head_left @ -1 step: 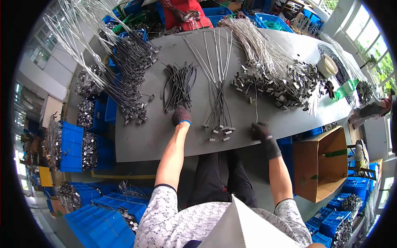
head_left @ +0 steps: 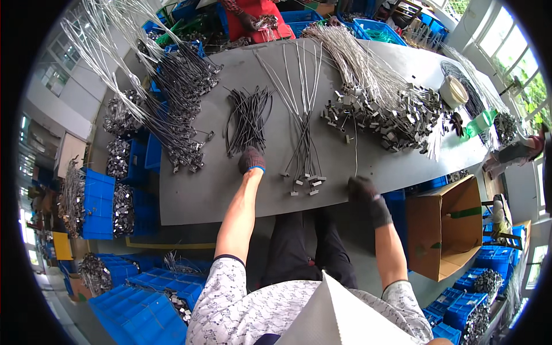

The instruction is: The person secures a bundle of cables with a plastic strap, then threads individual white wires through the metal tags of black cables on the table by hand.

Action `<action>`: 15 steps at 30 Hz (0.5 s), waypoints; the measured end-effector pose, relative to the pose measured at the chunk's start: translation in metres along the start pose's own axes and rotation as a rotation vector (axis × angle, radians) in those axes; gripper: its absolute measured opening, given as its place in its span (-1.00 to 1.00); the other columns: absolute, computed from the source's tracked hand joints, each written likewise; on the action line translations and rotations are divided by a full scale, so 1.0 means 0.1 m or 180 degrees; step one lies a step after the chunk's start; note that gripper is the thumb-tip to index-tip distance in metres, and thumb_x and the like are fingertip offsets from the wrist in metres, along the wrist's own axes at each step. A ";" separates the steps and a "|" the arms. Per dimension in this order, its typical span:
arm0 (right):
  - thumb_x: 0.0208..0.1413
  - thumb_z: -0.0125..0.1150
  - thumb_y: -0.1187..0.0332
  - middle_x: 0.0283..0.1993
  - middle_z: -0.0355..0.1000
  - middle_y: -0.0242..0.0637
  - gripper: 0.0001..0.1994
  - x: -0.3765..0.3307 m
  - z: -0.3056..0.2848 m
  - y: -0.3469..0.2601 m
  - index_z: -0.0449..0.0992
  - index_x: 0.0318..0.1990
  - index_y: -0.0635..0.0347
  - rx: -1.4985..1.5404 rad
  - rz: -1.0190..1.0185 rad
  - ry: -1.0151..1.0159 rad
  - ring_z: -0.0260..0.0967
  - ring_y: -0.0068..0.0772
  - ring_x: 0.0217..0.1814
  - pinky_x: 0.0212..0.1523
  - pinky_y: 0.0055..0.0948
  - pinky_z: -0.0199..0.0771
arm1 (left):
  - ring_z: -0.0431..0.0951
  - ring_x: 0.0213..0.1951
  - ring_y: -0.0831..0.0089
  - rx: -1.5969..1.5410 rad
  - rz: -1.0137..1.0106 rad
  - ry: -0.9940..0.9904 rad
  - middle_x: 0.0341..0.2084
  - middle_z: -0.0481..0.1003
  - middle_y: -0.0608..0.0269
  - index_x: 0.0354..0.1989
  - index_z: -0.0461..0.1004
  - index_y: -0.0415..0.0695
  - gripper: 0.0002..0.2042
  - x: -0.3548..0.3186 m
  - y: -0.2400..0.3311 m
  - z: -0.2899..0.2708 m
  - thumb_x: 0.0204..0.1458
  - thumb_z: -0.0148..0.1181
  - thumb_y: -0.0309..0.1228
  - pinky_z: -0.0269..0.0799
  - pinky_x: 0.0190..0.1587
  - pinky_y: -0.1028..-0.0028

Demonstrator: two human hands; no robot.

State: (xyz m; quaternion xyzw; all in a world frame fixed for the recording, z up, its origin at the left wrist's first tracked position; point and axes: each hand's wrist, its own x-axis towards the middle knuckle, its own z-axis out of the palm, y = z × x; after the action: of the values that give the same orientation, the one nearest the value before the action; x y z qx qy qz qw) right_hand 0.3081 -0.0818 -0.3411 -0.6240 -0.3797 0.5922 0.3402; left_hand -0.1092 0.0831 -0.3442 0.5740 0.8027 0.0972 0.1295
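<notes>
My left hand, in a dark knit glove, rests at the near end of a loose bundle of short black cables. Its fingers are curled and what they hold, if anything, is hidden. Near the table's front edge my right hand, gloved too and slightly blurred, is closed on the end of a thin pale cable. That cable runs up toward the large pile of silver cables with boxy metal ends. Between my hands lies a small fanned group of cables, metal ends toward me.
A grey table spans the middle. More cables hang at its left. A cardboard box and blue crates flank it. A green bottle and a white bowl lie right. A person in red works opposite.
My right hand has drawn slightly toward me with the cable end, straightening the thin cable. My left hand has hardly moved.
</notes>
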 end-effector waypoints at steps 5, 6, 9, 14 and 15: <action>0.20 0.24 0.29 -0.45 0.42 -0.37 -0.85 -1.43 0.13 0.93 0.50 -0.24 0.17 -0.0093 0.0200 0.0542 0.45 -0.53 -0.43 -0.52 -0.38 0.46 | 0.61 -0.07 -0.13 -0.0185 -0.0156 -0.0214 -0.11 0.59 -0.13 -0.17 0.60 -0.14 -0.70 0.00 -0.09 0.00 0.06 0.10 -0.21 0.56 -0.07 0.03; 0.22 0.20 0.31 -0.47 0.43 -0.31 -0.86 -1.75 0.18 1.07 0.49 -0.26 0.18 -0.0065 0.0370 0.0686 0.47 -0.39 -0.42 -0.49 -0.32 0.46 | 0.61 -0.07 -0.14 -0.0258 -0.0301 -0.0147 -0.11 0.59 -0.13 -0.16 0.60 -0.14 -0.69 0.04 -0.21 0.01 0.06 0.11 -0.20 0.55 -0.07 0.03; 0.27 0.05 0.34 -0.39 0.52 0.03 -0.84 -2.70 0.13 1.83 0.49 -0.22 0.23 -0.2877 -0.0162 0.1476 0.52 0.13 -0.33 -0.33 -0.05 0.48 | 0.61 -0.05 -0.12 -0.0431 -0.0393 0.0039 -0.10 0.59 -0.13 -0.14 0.60 -0.14 -0.67 0.07 -0.41 0.02 0.04 0.14 -0.19 0.54 -0.04 0.03; 0.18 0.04 0.30 -0.13 0.54 0.20 -0.73 -3.96 -0.04 3.11 0.59 -0.13 0.25 -0.3511 0.1698 0.0506 0.51 0.22 -0.03 -0.07 0.03 0.52 | 0.64 -0.08 -0.02 -0.0160 0.0028 -0.0256 -0.13 0.62 -0.05 -0.20 0.63 -0.13 -0.73 -0.10 -0.46 0.06 0.05 0.16 -0.23 0.56 -0.06 0.07; 0.15 0.06 0.31 -0.09 0.53 0.19 -0.72 -4.08 -0.09 3.30 0.61 -0.12 0.25 -0.3528 0.2096 0.0113 0.51 0.21 0.01 -0.02 0.00 0.52 | 0.65 -0.10 0.01 -0.0080 0.0102 -0.0323 -0.15 0.62 -0.03 -0.23 0.64 -0.12 -0.75 -0.08 -0.47 0.11 0.06 0.16 -0.25 0.57 -0.08 0.09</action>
State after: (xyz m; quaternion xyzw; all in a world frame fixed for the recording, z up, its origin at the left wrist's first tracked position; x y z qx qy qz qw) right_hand 0.3364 -0.5975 -0.4330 -0.8007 -0.4122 0.3712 -0.2259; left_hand -0.1451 0.0601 -0.3685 0.5892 0.7845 0.0801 0.1757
